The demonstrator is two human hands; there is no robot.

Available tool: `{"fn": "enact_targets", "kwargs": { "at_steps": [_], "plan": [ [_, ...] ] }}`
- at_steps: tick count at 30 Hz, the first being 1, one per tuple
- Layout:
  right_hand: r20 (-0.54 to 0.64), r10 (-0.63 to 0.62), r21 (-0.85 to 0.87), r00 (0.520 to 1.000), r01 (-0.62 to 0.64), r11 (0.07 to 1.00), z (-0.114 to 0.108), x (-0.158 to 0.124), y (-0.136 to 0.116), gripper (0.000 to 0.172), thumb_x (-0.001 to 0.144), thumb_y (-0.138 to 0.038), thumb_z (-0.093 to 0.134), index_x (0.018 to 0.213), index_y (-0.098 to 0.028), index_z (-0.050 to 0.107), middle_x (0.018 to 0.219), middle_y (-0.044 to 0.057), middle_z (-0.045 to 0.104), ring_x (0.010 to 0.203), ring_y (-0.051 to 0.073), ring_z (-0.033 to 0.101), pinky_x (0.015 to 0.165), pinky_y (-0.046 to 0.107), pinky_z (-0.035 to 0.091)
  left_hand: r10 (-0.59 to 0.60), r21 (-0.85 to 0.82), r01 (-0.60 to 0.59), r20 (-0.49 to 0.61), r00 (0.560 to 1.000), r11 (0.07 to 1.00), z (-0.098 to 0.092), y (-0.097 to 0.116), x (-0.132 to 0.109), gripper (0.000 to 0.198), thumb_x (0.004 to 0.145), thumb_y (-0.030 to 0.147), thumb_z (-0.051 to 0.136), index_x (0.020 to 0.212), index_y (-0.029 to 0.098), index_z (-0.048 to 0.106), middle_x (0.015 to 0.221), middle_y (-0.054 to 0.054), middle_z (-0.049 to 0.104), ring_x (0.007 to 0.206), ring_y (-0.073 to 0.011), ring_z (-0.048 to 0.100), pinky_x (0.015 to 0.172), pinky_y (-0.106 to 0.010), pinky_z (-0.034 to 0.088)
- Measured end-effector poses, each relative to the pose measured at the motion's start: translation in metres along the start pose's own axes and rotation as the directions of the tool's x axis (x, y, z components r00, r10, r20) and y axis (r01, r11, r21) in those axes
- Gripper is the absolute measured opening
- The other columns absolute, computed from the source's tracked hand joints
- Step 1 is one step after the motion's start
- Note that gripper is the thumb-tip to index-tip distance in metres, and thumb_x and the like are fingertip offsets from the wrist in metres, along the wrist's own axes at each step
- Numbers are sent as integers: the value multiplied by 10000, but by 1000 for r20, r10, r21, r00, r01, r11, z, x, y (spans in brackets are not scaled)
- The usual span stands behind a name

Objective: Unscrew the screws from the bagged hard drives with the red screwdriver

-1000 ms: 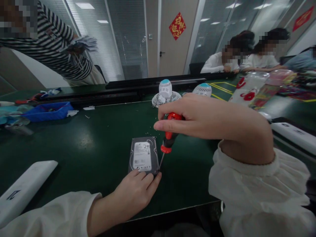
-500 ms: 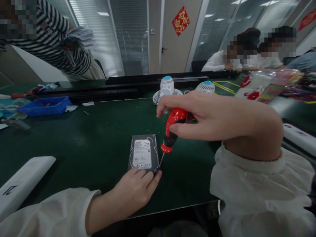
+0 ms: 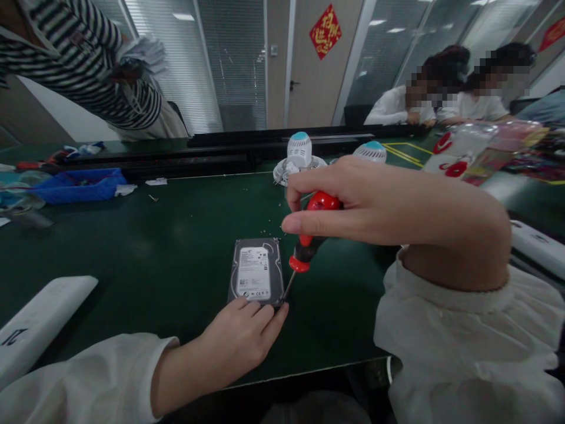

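Your right hand (image 3: 397,206) clenched the screwdriver (image 3: 303,254) by its red handle; your open left hand (image 3: 241,344) pinned the corner of the hard drive (image 3: 256,272), a stiff, probably heavy metal block.

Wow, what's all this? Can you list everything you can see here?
hard disk drive: 1, dark grey with white label, middle of the bench
screwdriver: 1, red and black, tip at the drive's near corner
workbench: 1, dark green, across the view
small fans: 2, white with teal tops, beyond the drive
tray: 1, blue, far left of the bench
plastic bars: 2, white, near left and right
standing person: 1, striped top, far left
left hand: 1, resting on the drive's near edge
right hand: 1, gripping the screwdriver
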State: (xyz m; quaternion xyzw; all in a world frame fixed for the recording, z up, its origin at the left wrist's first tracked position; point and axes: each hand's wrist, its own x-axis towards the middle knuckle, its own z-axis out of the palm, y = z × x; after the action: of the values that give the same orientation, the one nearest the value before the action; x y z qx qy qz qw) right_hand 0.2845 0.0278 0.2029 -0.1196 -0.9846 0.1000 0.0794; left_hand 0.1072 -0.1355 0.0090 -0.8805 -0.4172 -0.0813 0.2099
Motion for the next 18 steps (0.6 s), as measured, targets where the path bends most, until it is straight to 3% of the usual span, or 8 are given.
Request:
{"fn": "enact_targets", "kwargs": {
  "at_steps": [3, 6, 12, 16, 18],
  "plan": [
    [-27, 2, -22, 1000, -2, 1000, 1, 0, 3, 315, 933, -476, 596, 991, -167, 620, 788, -10, 600, 679, 100, 473, 663, 275, 278, -5, 1, 5, -1, 1000, 1000, 0, 0, -1, 474, 869, -7, 441, 1326, 29, 562, 822, -32, 656, 676, -192, 631, 588, -343, 465],
    [-40, -49, -9, 998, 49, 999, 0, -2, 5, 340, 866, -392, 663, 1114, -174, 583, 847, -15, 610, 712, 99, 475, 682, 272, 280, 4, 3, -4, 14, 1000, 1000, 0, 0, -1, 474, 870, -5, 446, 1329, 27, 561, 820, -33, 652, 680, -189, 628, 594, -339, 461],
    [-4, -49, -27, 999, 49, 998, -3, 0, 4, 344, 924, -493, 580, 937, -153, 629, 772, -5, 583, 673, 97, 447, 674, 286, 301, 3, 2, -3, 17, 1000, 1000, 0, -1, 0, 470, 873, -5, 440, 1325, 30, 565, 814, -36, 647, 681, -191, 625, 593, -339, 453],
    [-17, -47, -54, 999, 46, 997, -1, 2, 7, 275, 910, -399, 598, 999, -150, 672, 771, -13, 595, 675, 92, 472, 677, 278, 306, 10, -4, -10, 27, 1000, 1000, 0, 0, 0, 465, 881, 5, 457, 1335, 23, 557, 825, -41, 648, 696, -193, 628, 605, -340, 462],
    [-35, -27, -51, 999, 25, 998, 0, 2, 9, 319, 932, -457, 584, 989, -158, 683, 733, -23, 579, 659, 88, 458, 670, 274, 294, 16, 5, -16, 35, 999, 1000, 0, 0, -1, 455, 893, 17, 473, 1340, 21, 556, 826, -43, 648, 698, -193, 628, 608, -342, 466]
  ]
}}
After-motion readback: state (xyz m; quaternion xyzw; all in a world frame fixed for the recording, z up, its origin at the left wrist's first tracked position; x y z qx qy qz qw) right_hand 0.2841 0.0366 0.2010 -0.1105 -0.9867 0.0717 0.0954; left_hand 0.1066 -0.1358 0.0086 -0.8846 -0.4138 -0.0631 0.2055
